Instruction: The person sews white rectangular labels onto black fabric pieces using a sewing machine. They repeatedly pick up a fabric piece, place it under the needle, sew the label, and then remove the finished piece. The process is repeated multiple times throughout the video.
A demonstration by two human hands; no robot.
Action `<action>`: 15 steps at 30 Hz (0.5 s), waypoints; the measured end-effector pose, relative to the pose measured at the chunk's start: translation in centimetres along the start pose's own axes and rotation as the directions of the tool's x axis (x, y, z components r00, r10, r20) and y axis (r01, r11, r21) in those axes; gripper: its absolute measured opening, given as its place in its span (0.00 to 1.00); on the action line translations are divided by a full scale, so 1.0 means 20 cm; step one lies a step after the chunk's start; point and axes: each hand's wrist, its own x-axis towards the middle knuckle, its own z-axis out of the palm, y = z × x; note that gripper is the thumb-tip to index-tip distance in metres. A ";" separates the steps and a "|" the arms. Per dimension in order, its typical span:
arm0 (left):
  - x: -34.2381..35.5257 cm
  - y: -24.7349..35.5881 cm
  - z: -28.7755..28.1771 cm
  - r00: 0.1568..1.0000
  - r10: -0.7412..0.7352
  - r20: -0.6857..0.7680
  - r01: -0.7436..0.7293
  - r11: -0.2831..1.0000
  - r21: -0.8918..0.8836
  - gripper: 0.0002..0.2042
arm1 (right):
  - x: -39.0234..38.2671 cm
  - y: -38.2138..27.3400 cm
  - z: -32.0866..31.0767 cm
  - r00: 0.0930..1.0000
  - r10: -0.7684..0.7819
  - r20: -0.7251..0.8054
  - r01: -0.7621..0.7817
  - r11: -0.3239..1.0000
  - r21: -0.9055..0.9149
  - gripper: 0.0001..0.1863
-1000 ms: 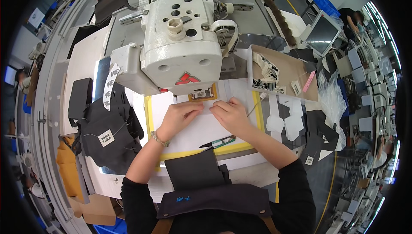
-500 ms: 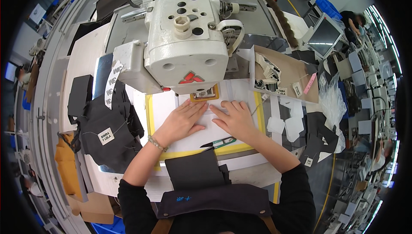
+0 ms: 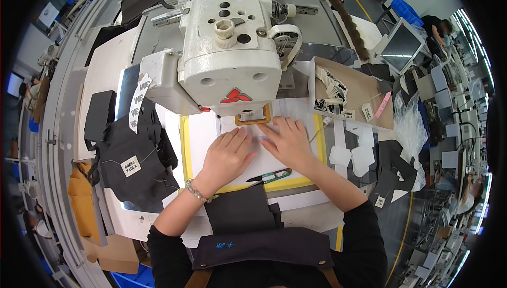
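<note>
My left hand (image 3: 228, 156), a bead bracelet at its wrist, lies palm down on a white sheet (image 3: 206, 153) edged with yellow tape. Its fingers are stretched toward the sewing machine (image 3: 229, 66). My right hand (image 3: 288, 144) is spread beside it, palm down, its index fingertip by the lower edge of a small yellow frame (image 3: 253, 121) under the machine head. No object shows in either hand; what lies under the palms is hidden. Green-handled thread snips (image 3: 272, 175) rest on the sheet's near edge, close below the hands.
Black fabric pieces (image 3: 140, 156) with a white label (image 3: 130, 166) are heaped at left. A dark fabric piece (image 3: 237, 211) lies at the near table edge. An open cardboard box (image 3: 364, 90) of labels stands at right, beside white paper pieces (image 3: 362, 153) and clear plastic (image 3: 409, 129).
My left hand has drawn slightly toward me, away from the yellow frame. My right hand has shifted a little rightward. The patterned label seen inside the frame earlier no longer shows there.
</note>
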 end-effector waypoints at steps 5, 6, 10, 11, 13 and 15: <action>0.10 0.02 0.01 0.998 0.023 -0.060 -0.022 1.000 0.014 0.27 | 0.00 0.00 0.00 0.998 0.039 0.039 -0.040 0.999 0.025 0.19; 0.12 0.02 0.03 0.998 0.015 -0.056 -0.015 1.000 0.005 0.28 | 0.00 0.00 0.00 0.997 0.049 0.057 -0.050 0.998 0.027 0.19; 0.16 0.01 0.06 0.999 -0.008 -0.042 0.007 1.000 -0.026 0.30 | 0.00 0.01 0.02 1.000 0.018 -0.002 -0.018 1.000 0.003 0.18; 0.17 0.01 0.07 0.999 -0.011 -0.034 0.010 0.999 -0.032 0.31 | -0.01 0.02 0.02 1.000 0.016 -0.003 -0.016 1.000 0.006 0.18; 0.18 0.01 0.07 1.000 -0.017 -0.022 0.017 0.999 -0.037 0.32 | -0.01 0.02 0.02 1.000 0.014 -0.006 -0.014 1.000 0.010 0.18; 0.18 0.01 0.08 1.000 -0.024 -0.012 0.024 0.999 -0.034 0.33 | -0.01 0.01 0.03 1.000 0.016 -0.008 -0.016 1.000 0.012 0.18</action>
